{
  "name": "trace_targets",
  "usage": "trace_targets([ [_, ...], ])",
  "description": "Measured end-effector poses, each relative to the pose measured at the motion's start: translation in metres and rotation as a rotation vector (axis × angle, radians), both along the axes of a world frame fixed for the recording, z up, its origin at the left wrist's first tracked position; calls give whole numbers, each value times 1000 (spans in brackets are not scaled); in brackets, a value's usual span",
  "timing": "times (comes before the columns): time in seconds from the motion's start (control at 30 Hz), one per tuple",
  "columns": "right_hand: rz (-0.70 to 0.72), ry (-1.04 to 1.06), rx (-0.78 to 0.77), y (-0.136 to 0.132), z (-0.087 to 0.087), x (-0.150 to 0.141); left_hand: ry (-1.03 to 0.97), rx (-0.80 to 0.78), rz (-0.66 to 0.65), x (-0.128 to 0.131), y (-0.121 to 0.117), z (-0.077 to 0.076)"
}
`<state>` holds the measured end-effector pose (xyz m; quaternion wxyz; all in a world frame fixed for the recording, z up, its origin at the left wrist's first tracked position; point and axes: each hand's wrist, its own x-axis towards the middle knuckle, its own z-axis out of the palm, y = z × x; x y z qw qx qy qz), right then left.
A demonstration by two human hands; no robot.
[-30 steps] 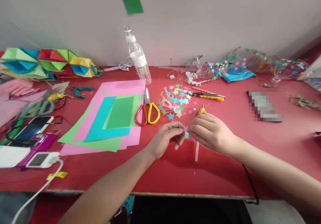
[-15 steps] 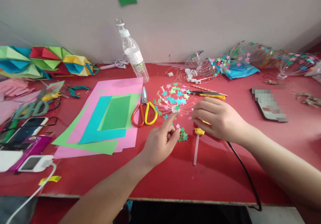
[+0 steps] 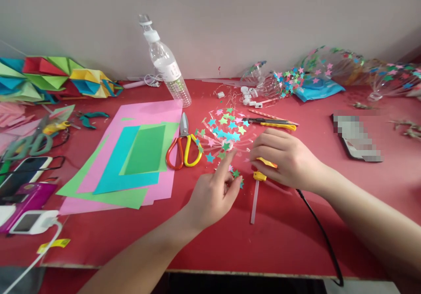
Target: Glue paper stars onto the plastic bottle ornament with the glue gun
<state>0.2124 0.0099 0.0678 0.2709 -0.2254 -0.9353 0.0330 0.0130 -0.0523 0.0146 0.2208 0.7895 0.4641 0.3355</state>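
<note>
My right hand [image 3: 284, 160] is closed over a yellow glue gun [image 3: 259, 176], its body largely hidden under the fingers. A clear glue stick [image 3: 254, 202] sticks out of the gun toward me. My left hand [image 3: 215, 193] has its index finger stretched out and its thumb apart, the other fingers curled, nothing visible in it. Its index fingertip is at the near edge of a spread of clear plastic strips [image 3: 241, 144] decorated with coloured paper stars [image 3: 230, 135]. Loose stars [image 3: 236, 173] lie behind the left thumb.
Red-and-yellow-handled scissors [image 3: 184, 151] lie beside coloured paper sheets [image 3: 131, 184]. Behind are a plastic bottle [image 3: 171, 72], a yellow cutter knife [image 3: 279, 126] and star-covered plastic pieces [image 3: 291, 81]. A phone [image 3: 357, 138] is at right; a black cord [image 3: 320, 232] crosses the table edge. Phones and pliers [image 3: 94, 119] crowd the left.
The view has shifted slightly, so papers, scissors and bottle sit further left. My left hand has moved a little right relative to the table, covering more loose stars. The right hand stays over the glue gun.
</note>
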Motion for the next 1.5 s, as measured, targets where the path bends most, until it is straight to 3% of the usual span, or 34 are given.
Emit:
trace_targets([
  [0.2,3,-3,29,4,-7,0,45,42,23,5,6,-4],
  [0.4,23,13,71,5,-18,-2,-30,-47,5,4,3,-3],
  [0.8,22,50,102,6,-25,-4,-90,-74,-28,5,-1,-4],
  [0.93,-2,59,88,5,-27,-4,-195,-225,-25,6,-4,0],
  [1.27,-65,105,30,2,-29,-8,-641,-787,-28,6,-7,22],
  [1.5,-111,132,28,0,-29,-10,-682,-772,-12,6,-7,20],
])
